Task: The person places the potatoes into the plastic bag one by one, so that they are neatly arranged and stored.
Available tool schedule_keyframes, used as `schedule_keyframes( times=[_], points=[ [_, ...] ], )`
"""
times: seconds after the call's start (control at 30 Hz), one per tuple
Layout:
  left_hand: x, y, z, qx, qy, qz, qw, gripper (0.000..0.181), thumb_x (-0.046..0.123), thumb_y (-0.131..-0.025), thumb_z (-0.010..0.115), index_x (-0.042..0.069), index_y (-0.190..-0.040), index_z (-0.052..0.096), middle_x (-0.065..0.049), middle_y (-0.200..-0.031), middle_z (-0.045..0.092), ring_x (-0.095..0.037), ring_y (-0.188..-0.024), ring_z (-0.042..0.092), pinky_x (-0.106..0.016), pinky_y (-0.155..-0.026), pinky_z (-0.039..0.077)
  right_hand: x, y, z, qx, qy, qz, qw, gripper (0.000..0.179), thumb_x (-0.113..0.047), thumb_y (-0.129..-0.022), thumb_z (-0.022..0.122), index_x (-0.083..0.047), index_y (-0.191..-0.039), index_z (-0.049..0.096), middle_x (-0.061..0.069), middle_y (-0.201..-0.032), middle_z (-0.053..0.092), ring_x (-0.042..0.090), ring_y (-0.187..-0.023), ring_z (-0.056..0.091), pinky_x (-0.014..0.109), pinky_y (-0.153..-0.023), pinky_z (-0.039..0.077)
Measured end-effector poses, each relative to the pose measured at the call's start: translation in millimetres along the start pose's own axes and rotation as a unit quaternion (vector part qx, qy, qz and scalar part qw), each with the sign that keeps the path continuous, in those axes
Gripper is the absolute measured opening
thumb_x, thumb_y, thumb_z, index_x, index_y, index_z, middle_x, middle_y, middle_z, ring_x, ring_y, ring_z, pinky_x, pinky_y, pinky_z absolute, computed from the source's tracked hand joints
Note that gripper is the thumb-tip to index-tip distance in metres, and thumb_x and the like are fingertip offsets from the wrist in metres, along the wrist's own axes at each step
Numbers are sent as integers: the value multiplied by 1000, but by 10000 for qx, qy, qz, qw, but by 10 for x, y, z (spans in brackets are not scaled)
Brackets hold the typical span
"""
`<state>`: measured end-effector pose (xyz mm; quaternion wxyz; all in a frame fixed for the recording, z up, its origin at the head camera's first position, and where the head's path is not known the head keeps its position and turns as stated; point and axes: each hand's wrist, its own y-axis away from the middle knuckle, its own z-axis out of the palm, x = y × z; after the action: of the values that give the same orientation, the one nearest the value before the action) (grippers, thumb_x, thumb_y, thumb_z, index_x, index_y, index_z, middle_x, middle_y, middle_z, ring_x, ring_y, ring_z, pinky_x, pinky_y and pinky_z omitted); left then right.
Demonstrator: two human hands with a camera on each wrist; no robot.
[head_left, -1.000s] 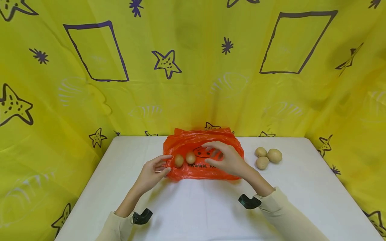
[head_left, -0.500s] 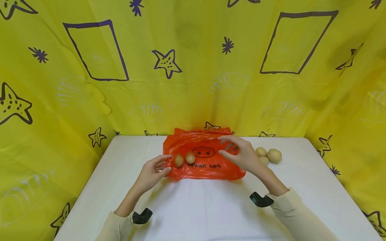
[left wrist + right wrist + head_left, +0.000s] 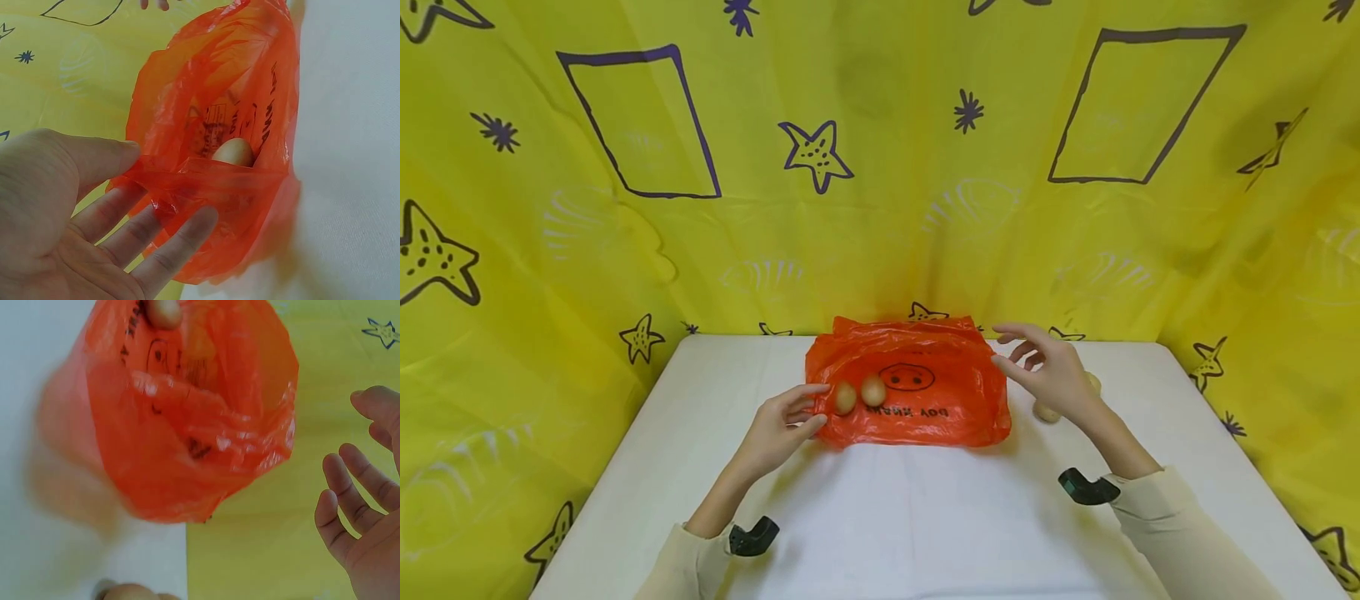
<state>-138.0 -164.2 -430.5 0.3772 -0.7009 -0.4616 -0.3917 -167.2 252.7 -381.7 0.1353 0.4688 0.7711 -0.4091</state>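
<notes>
A red plastic bag [image 3: 962, 417] with a printed face and letters lies at the table's far middle, its mouth spread. Two potatoes [image 3: 873, 390] rest inside toward its left end; one potato [image 3: 234, 152] shows past the rim in the left wrist view. My left hand [image 3: 778, 429] holds the bag's left edge between thumb and fingers. Just past the bag's right edge, my right hand [image 3: 1054, 377] hovers with relaxed, parted fingers and nothing in them. Beneath and behind it lie loose potatoes [image 3: 1045, 412], mostly hidden by the hand; the right wrist view catches some potatoes [image 3: 130, 592] at its bottom edge.
A white-covered table [image 3: 880, 533] carries everything. Yellow curtains [image 3: 880, 233] with drawn stars and shells enclose its back and sides, close behind the bag. Each wrist wears a small dark device [image 3: 754, 537].
My right hand has moved right, from above the bag to beyond its right edge, and now covers much of the loose potatoes. The left hand and the potatoes in the bag have stayed put.
</notes>
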Motion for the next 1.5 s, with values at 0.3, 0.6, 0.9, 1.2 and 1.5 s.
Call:
schedule_keyframes(
  times=[0.3,0.6,0.9,1.2,1.5],
  points=[
    [18,8,1,-53,46,-97,9999,42,1,-93,73,6,-134,65,-20,-125,68,-34,-106,72,-32,-84,62,262,100,-184,86,299,544,9980,44,-13,-92,79,-10,-133,66,9,-110,72,10,-80,64,16,-69,53],
    [-11,8,6,-27,33,-103,9999,41,1,-94,73,7,-134,65,-18,-124,69,-34,-106,72,-32,-84,62,582,307,-359,213,576,1061,9925,44,-20,-94,76,-12,-135,64,12,-114,70,-2,-81,61,12,-68,49],
    [-18,7,5,-41,26,-59,10000,42,1,-94,73,7,-134,65,-18,-128,68,-34,-107,72,-32,-84,61,808,494,-490,265,635,1412,9876,49,-23,-96,75,-11,-140,60,20,-119,68,-10,-81,53,18,-60,51],
    [-11,4,-1,-78,127,-88,9999,42,1,-94,72,7,-135,65,-18,-128,68,-35,-108,71,-31,-83,62,1018,630,-548,183,853,1671,9821,51,-23,-95,76,-5,-140,59,26,-114,64,9,-82,59,20,-60,50],
    [2,4,1,-64,102,-148,9998,42,1,-94,72,7,-135,65,-18,-126,69,-35,-108,72,-31,-83,62,1154,723,-553,-222,975,1884,9770,54,-26,-98,72,-3,-144,54,32,-120,56,32,-86,65,25,-62,48]
  ],
)
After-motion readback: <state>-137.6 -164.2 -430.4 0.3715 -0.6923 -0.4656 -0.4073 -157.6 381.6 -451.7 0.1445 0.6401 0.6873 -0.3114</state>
